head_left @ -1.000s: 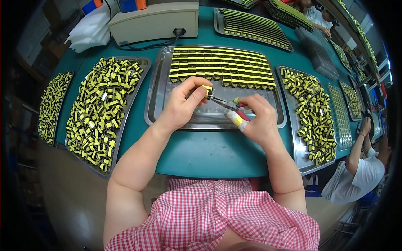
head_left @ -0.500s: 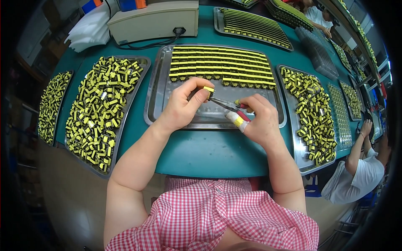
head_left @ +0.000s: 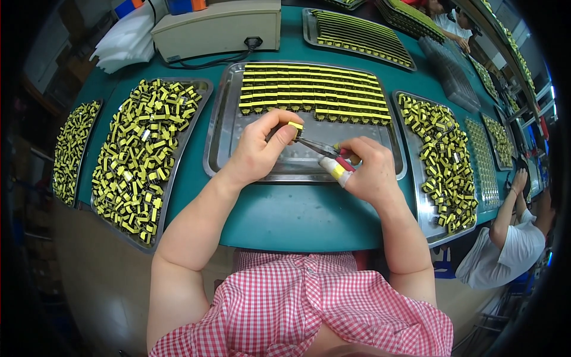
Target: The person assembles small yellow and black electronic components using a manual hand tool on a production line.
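Observation:
Pinched between the thumb and fingers of my left hand (head_left: 259,147) is a small yellow-topped black component (head_left: 295,129). My right hand (head_left: 372,169) is closed round red-handled pliers (head_left: 321,149), whose narrow jaws reach to the component's underside. Whether the jaws grip it is too small to tell. White wrapping with a yellow band covers my right thumb (head_left: 336,172). Both hands are over the near part of a metal tray (head_left: 250,172). Behind them, rows of like components (head_left: 315,89) stand in the tray, the front row partly hidden by my left hand.
Loose components fill a tray (head_left: 205,95) on the left and another tray (head_left: 437,241) on the right. A beige box-shaped device (head_left: 217,30) with a black cable stands at the back, beside white foam sheets (head_left: 125,41). Another person (head_left: 505,244) works at the right.
Almost nothing differs. Both hands hold nearly the same pose, with the pliers still at the component.

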`<state>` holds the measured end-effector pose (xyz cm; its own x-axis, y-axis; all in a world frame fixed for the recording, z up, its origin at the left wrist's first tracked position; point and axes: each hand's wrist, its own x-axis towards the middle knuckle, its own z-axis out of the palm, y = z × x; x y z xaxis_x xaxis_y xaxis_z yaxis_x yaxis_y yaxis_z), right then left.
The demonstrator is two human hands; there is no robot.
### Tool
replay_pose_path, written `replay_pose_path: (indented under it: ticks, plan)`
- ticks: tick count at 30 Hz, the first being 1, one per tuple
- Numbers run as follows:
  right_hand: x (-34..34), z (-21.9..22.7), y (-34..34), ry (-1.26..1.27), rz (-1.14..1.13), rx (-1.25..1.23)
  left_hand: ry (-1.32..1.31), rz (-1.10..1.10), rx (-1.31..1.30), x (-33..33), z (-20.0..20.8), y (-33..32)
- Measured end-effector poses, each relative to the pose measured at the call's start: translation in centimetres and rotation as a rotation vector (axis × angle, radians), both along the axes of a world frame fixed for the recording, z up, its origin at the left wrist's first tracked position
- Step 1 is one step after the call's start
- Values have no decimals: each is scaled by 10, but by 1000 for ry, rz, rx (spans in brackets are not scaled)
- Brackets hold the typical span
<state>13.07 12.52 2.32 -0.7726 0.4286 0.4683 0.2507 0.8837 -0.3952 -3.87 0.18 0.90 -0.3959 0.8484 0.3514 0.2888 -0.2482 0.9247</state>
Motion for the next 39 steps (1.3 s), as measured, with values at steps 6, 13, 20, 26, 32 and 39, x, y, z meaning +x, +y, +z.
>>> replay_pose_path:
  ticks: [6, 13, 20, 26, 32, 39]
  plan:
    - [0, -1, 2, -11, -6, 6, -10, -2, -13, 0, 1, 1]
    - [-1, -1, 2, -43, -6, -5, 0, 1, 5, 0, -3, 2]
    - [-4, -7, 7, 22, 31, -119, -214, 11, -9, 0, -5, 4]
    - [-3, -3, 5, -1, 19, -92, -470, -71, 8, -2, -7, 4]
    - [-3, -4, 7, 23, 3, -131, -488, -132, -49, -1, -3, 2]
    - [-3, -4, 6, 42, 8, -124, -581, -217, -42, -2, -4, 2]
